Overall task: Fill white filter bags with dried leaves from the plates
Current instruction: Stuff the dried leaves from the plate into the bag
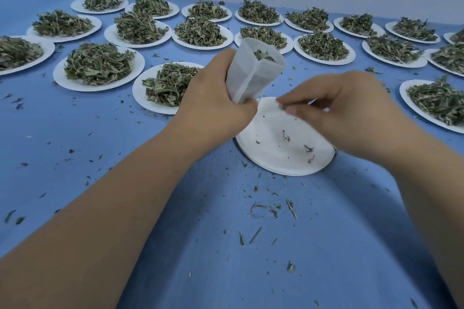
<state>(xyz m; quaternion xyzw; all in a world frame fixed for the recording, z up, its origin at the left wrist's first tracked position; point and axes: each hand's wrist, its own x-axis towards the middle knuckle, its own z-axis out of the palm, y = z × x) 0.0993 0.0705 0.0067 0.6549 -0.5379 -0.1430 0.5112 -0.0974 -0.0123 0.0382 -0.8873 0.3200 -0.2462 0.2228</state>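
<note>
Head view. Grips a white paper filter bag in the left hand, fingers curled tight round its lower half. Holds it upright and open-mouthed over the far-left rim of a round white paper plate. Shows crumpled green dried leaves close to the bag's top.

Pinches a small leaf scrap between thumb and fingertips of the right hand, just above that plate and just beside the bag's base. Motion-blurred here, so cannot tell the finger lie beyond the pinch. Finds only a few crumbs on that plate.

Counts many other heaped white plates across the blue table cover, plus loose leaf bits scattered on it.

Judged step: clearing the last scraps of one plate into a nearly full bag. Next likely calls for lifting the pinch to the bag mouth and releasing inside without spilling. After that, probably setting the bag aside and starting on the neighbouring heaped plate.
</note>
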